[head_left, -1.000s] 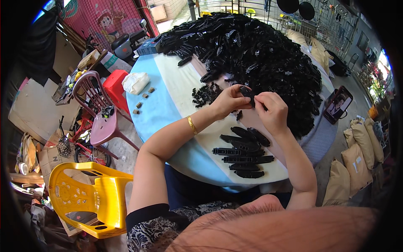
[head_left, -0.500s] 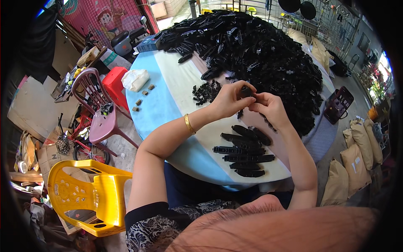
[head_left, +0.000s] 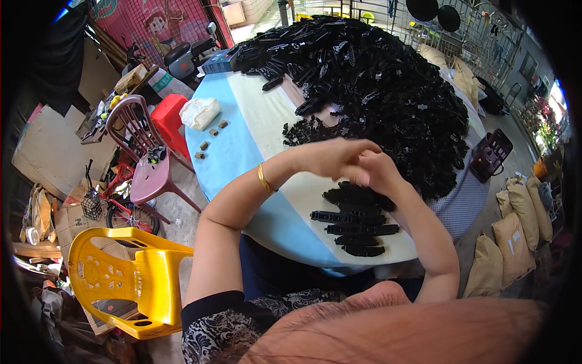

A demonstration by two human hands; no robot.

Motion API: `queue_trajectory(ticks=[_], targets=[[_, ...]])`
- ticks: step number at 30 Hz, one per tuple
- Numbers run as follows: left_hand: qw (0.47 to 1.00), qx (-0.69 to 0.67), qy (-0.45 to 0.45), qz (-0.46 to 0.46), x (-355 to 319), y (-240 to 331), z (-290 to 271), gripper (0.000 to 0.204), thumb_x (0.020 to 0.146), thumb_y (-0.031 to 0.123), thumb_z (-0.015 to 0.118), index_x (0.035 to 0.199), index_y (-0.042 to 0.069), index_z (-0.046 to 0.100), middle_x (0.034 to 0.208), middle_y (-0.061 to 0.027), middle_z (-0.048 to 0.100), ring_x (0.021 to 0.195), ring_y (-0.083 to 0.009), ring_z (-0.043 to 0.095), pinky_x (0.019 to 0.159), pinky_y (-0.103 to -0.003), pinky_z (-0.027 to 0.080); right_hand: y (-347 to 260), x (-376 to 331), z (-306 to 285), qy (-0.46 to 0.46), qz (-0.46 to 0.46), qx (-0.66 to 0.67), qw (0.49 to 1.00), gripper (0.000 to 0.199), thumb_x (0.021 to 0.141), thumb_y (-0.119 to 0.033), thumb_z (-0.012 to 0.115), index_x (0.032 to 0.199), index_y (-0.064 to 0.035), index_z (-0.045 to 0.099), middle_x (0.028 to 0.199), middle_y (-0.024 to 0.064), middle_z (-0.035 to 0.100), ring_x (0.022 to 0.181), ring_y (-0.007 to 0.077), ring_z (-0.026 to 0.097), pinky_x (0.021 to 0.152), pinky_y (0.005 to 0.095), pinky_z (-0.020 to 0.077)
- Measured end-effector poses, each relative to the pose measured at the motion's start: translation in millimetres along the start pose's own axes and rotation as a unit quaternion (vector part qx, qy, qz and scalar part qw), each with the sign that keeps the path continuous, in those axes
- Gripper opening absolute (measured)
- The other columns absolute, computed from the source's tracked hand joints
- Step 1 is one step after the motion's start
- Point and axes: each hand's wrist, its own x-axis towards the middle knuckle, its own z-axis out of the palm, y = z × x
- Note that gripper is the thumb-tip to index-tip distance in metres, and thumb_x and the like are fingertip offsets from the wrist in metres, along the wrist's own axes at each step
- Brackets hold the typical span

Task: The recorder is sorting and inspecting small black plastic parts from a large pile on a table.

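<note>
The left hand [head_left: 330, 159] and the right hand [head_left: 377, 171] meet above the round table [head_left: 242, 151], fingers curled inward and pressed against each other; whatever they pinch between them is hidden by the knuckles, so I cannot tell what either hand has hold of. A gold bangle [head_left: 263, 178] circles the left wrist. Just below the hands, toward the table's near edge, lies a row of long black plastic strips [head_left: 359, 221], laid side by side and touching. Just beyond the hands sits a small scatter of black plastic bits [head_left: 312, 129], and behind that a great heap of black plastic parts [head_left: 376, 79] covers the table's far half. At the table's left edge rests a white crumpled bag [head_left: 199, 113], with a few small brown blocks [head_left: 211, 134] beside it on the blue cloth. A dark crate-like basket [head_left: 491, 155] hangs off the table's right edge; its contents cannot be made out. Left of the table stand a maroon plastic chair [head_left: 148, 170] and a red stool [head_left: 170, 118], and nearer, a yellow plastic chair [head_left: 130, 282]. Right of the table, tan filled sacks [head_left: 515, 236] sit on the floor.
</note>
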Motion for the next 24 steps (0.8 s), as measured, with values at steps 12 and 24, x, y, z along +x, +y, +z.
queue_trajectory(ticks=[12, 24], targets=[[0.821, 0.234, 0.486, -0.187, 9.9, -142.7, -77.5, 0.043, 0.074, 0.013, 0.068, 0.114, 0.001, 0.056, 0.089, -0.0160, 0.067, 0.084, -0.0266, 0.065, 0.074, -0.036, 0.049, -12.5, -3.7, -3.1, 0.182, 0.017, 0.016, 0.983, 0.030, 0.071, -0.004, 0.074, 0.098, -0.0018, 0.062, 0.078, 0.0070, 0.062, 0.063, 0.0102, 0.057, 0.061, 0.0230, 0.0486], [0.840, -0.530, 0.114, 0.023, 27.4, -63.1, 8.0, 0.037, 0.083, -0.005, 0.058, 0.114, 0.007, 0.044, 0.097, -0.0114, 0.061, 0.088, -0.0224, 0.064, 0.082, -0.035, 0.055, -28.2, -4.2, -21.4, 0.372, -0.006, 0.111, 0.921, 0.015, 0.072, -0.004, 0.074, 0.080, -0.0011, 0.061, 0.074, 0.0054, 0.064, 0.062, 0.0093, 0.058, 0.056, 0.0225, 0.0481]])
